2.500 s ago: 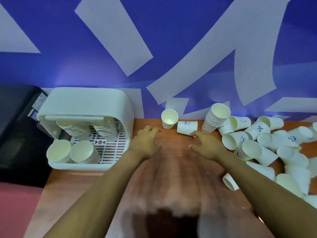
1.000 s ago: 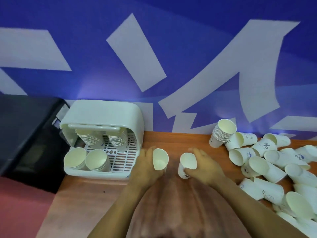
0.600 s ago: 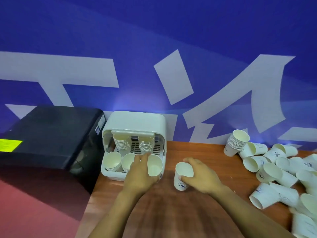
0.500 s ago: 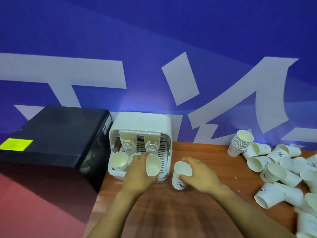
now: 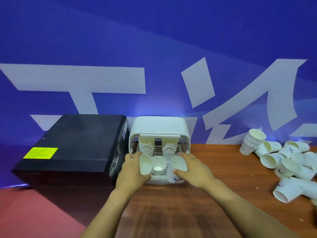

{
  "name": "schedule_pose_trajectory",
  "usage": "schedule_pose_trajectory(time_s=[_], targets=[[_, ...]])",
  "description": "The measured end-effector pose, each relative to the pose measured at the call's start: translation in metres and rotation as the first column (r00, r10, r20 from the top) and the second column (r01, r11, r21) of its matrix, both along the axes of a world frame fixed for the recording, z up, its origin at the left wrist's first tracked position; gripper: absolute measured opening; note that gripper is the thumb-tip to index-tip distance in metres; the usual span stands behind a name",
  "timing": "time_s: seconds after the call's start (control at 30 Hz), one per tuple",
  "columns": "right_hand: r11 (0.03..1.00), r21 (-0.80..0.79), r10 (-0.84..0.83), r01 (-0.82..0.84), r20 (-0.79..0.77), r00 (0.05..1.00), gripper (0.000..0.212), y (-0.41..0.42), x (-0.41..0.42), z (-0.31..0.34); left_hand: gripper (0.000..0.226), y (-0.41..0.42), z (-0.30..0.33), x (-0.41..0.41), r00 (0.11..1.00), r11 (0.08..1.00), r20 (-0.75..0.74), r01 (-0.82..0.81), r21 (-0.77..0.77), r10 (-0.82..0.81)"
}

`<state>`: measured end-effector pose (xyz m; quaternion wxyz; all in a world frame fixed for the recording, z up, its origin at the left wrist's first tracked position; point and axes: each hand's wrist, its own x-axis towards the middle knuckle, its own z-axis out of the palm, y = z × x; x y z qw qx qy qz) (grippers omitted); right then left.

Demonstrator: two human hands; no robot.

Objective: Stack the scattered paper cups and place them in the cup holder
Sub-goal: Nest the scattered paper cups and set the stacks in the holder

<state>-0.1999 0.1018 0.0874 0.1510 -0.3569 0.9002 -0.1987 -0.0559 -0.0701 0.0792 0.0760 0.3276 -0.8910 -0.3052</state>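
So from the head camera I'm looking down at a wooden tabletop (image 5: 197,212) with a white cup holder (image 5: 159,125) sitting at the far side against a blue wall with big white shapes on it. Left hand (image 5: 133,170) has its grip wrapped around one paper cup (image 5: 145,164), tilted so the open mouth faces me, right at the near left corner of the holder. Right hand (image 5: 195,170) is curled round a second cup (image 5: 178,163), also mouth toward me, at the near right corner of the holder, with a bit of blue print showing low on its side.

Between the two held cups there's a stack of cups (image 5: 159,166) standing in the near row of the holder, mouth up. Further back under the holder's hood I can see two more stacks (image 5: 145,146), side by side on the slotted tray. Can't tell how many cups are in each.

Off to the right, well apart from the holder, is the loose pile of cups (image 5: 288,162) lying on their sides every which way, plus one short nested stack (image 5: 252,143) leaning at the far end of that pile.

Just left of the holder there's a black box (image 5: 77,143) with a yellow label (image 5: 40,152) on top; the text is too small to read.
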Motion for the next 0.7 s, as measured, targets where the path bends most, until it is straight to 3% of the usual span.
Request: schedule_pose_trajectory(time_s=[0.7], targets=[[0.997, -0.005, 0.079, -0.079, -0.041, 0.996, 0.071, -0.076, -0.007, -0.022, 0.079, -0.049, -0.017, -0.037, 0.985, 0.994, 0.170, 0.031, -0.105, -0.013]])
